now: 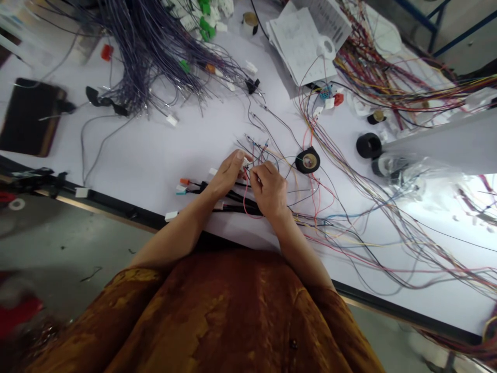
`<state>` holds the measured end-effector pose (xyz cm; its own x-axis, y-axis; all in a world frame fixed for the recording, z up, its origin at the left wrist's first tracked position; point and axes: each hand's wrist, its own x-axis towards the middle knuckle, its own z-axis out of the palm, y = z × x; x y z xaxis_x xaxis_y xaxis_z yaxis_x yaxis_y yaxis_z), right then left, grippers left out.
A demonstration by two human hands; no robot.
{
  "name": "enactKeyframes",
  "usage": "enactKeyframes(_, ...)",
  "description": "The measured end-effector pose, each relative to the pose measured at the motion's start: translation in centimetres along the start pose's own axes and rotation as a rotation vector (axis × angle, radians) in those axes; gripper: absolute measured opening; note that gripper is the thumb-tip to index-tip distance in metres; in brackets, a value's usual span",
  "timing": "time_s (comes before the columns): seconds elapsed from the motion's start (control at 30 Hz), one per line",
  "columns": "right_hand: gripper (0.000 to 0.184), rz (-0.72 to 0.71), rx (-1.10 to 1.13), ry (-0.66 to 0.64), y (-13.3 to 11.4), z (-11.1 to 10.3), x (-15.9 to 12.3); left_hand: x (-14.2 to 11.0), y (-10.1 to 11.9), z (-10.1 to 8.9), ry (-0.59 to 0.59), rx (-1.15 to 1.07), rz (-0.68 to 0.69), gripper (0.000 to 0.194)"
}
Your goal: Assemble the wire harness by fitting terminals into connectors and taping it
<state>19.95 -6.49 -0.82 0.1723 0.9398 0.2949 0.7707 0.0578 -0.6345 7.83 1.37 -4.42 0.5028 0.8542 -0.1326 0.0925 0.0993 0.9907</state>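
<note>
Left hand (pixel 229 173) and right hand (pixel 269 190) have fingertips pinched together on thin wire ends (pixel 252 151) by a small white connector (pixel 245 165), above the black-sleeved harness (pixel 236 204) on the white bench (pixel 147 166); exact lead hard to tell, close pinch suits leads this fine.

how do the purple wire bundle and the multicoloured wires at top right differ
The purple wire bundle is nearly all one colour, while the multicoloured wires mix red, yellow, blue and black. The purple wire bundle draws into a tight sheaf, while the multicoloured wires sprawl more loosely. The purple wire bundle lies at upper left in the view, the multicoloured wires at upper right. Both are thin wires lying on the white table.
</note>
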Motion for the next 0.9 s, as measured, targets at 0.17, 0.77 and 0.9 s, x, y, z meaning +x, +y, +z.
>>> enactKeyframes(0.17,0.024,0.020,0.065,0.018,0.1,0.1,0.0,-0.2,0.6,0.2,0.025,0.053,0.033,0.056)
enactKeyframes(0.77,0.021,-0.010,0.158,0.047,0.9,0.8,-1.1,-0.4,0.2,0.3,-0.038,-0.066,-0.044,0.053)
enactKeyframes(0.9,0.022,0.051,0.326,0.106,1.0,1.2,-0.9,-0.3,0.1,0.4,0.007,-0.117,-0.093,0.049)
